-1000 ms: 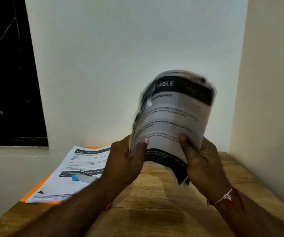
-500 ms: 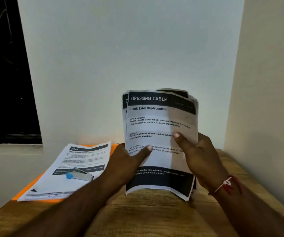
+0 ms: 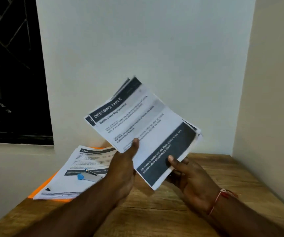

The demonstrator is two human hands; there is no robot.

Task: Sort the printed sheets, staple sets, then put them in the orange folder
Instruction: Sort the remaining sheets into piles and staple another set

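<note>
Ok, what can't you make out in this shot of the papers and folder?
All from the head view.
The held set: sheet count hidden behind its top page, small print blurred by motion.
The stack of sheets: right side hidden behind the left hand.
The orange folder: mostly covered by that stack.

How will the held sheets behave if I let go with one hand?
Probably floppy: the sheets are thin paper, gripped only near the lower edge by the left hand and right hand. Likely to slide apart: page edges sit offset at the corners, so they seem unstapled. Light, I'd guess.
</note>
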